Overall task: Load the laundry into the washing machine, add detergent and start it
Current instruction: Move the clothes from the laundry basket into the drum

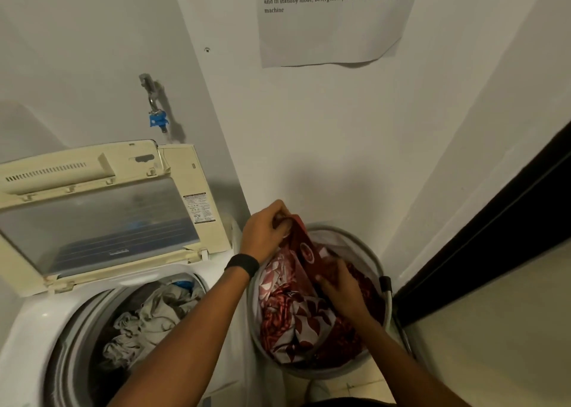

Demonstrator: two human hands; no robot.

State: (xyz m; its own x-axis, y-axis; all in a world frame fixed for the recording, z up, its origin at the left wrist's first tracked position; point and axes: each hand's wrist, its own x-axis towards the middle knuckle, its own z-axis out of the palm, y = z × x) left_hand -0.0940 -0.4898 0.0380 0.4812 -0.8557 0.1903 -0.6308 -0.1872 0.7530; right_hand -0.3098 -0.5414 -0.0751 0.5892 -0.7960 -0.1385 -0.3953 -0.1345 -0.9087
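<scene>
At lower centre the left hand [267,232] has its grip clamped on the top edge of a red patterned cloth [296,307] in the laundry basket [355,241], the right hand [340,287] clutching it lower down, beside the open washing machine [31,329] holding pale clothes [148,317] at lower left.

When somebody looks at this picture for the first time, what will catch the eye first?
The red patterned cloth in the laundry basket at lower right, which the left hand and the right hand both grip. Beside it, lower left, the washing machine stands open with pale clothes inside.
</scene>
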